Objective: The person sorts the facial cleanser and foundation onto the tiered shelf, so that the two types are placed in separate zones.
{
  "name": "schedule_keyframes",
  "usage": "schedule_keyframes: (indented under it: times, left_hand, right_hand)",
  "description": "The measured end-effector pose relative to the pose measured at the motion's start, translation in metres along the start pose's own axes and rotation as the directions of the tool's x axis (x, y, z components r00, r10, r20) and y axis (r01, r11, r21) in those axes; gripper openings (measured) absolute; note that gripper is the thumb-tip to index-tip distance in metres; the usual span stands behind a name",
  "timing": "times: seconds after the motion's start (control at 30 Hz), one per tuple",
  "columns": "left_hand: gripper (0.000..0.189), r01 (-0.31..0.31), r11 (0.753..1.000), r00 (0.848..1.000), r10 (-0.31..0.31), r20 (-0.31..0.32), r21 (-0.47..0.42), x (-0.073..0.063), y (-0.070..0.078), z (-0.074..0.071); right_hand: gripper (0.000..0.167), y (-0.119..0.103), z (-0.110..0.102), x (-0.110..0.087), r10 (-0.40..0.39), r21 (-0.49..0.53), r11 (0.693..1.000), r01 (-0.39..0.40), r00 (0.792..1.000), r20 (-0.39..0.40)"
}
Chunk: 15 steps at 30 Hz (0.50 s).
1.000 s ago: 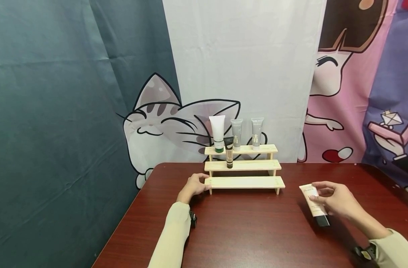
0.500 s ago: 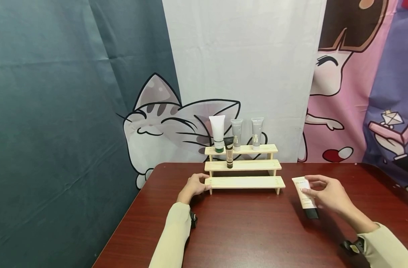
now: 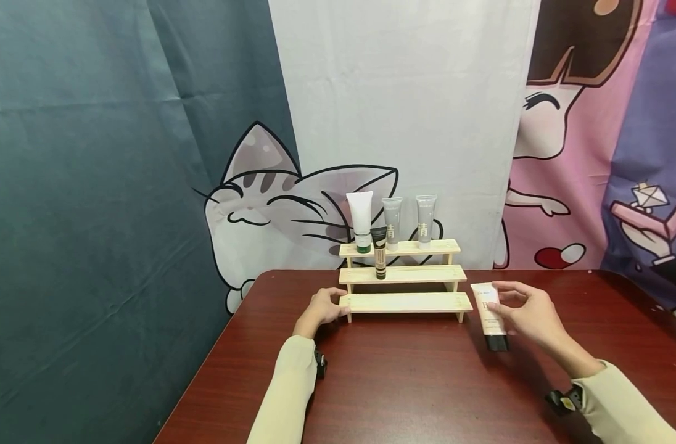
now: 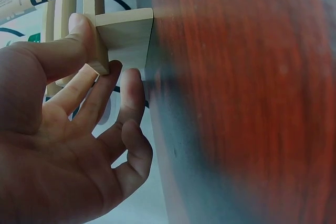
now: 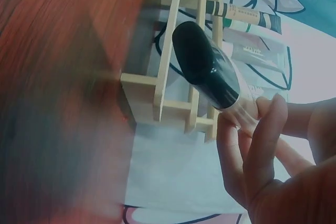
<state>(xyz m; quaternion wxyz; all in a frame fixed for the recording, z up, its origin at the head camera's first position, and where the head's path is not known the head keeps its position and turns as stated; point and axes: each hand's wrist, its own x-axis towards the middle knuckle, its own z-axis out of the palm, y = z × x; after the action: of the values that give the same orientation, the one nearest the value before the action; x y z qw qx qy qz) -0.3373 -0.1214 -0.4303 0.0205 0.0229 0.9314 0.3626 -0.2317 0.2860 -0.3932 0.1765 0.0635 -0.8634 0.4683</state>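
Observation:
A three-tier wooden display rack (image 3: 406,302) stands on the table. My left hand (image 3: 321,306) holds the left end of its lowest tier; in the left wrist view the thumb lies on the board and fingertips reach below its edge. Just right of the rack, my right hand (image 3: 529,311) pinches a cream-coloured cosmetic tube (image 3: 488,311) near its upper part. The tube's black cap (image 5: 202,61) points down, above the table. On the top tier stand a white tube (image 3: 361,216) and two grey tubes (image 3: 392,219). A slim black-and-gold tube (image 3: 380,254) stands on the middle tier.
The reddish-brown wooden table (image 3: 404,382) stretches in front of the rack and to both sides. Right behind it hangs a printed cloth backdrop (image 3: 427,92) with a cartoon cat. A dark band with a small device (image 3: 565,399) sits at the right wrist.
My right hand has carried the cream tube leftward and slightly away from me, closer to the rack, and the tube has become more upright. The left hand and rack stay put.

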Motion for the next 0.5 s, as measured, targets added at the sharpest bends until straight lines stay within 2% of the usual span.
schedule_keyframes:
  times: [0.3, 0.5]
  left_hand:
    - [0.043, 0.004, 1.000, 1.000, -0.004, -0.001, 0.001, 0.000, 0.001, 0.000]
    - [0.042, 0.006, 1.000, 1.000, -0.006, -0.003, 0.002, -0.001, 0.001, 0.001]
  right_hand:
    - [0.044, -0.010, 0.011, 0.007, -0.041, 0.030, 0.999, 0.043, 0.998, -0.054]
    - [0.044, -0.018, 0.018, 0.011, -0.044, 0.078, 0.996, 0.049, 0.997, -0.061]
